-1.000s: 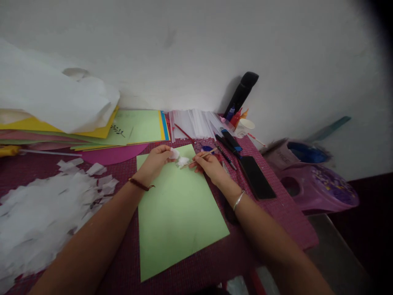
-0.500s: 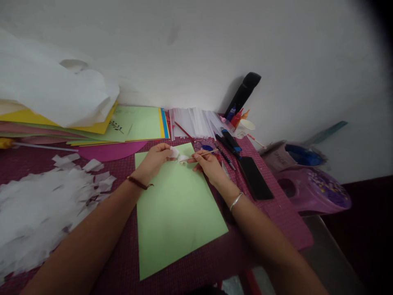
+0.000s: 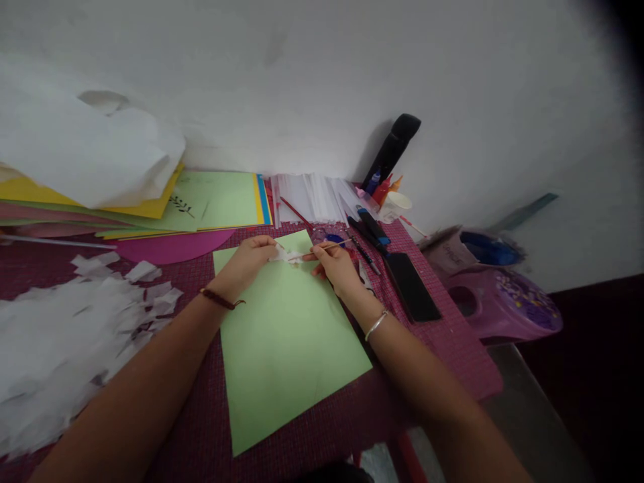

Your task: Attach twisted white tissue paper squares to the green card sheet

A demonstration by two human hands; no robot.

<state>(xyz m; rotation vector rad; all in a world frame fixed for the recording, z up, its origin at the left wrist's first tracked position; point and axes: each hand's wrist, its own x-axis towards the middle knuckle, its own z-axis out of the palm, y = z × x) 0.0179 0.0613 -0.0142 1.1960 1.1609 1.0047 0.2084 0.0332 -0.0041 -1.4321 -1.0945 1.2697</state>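
Note:
A light green sheet [image 3: 292,335] lies on the dark red patterned table. Over its top part, my left hand [image 3: 255,258] pinches a small white paper piece [image 3: 278,253]. My right hand [image 3: 335,265] grips a thin stick [image 3: 329,247], perhaps a brush, whose tip meets the white paper between the hands. The tip itself is too small to make out. Just behind my right hand sits a small blue paint pot [image 3: 336,238].
Many white paper scraps [image 3: 75,342] are piled at the left. Coloured sheets [image 3: 221,198] and white strips [image 3: 316,198] lie along the wall. Black scissors [image 3: 369,231], a black flat object [image 3: 412,285], paint bottles [image 3: 383,189] and a pink stool [image 3: 503,302] are at the right.
The whole view has shifted slightly. The white paper piece in my left hand now lies closer to the stick's tip and my right hand's fingers.

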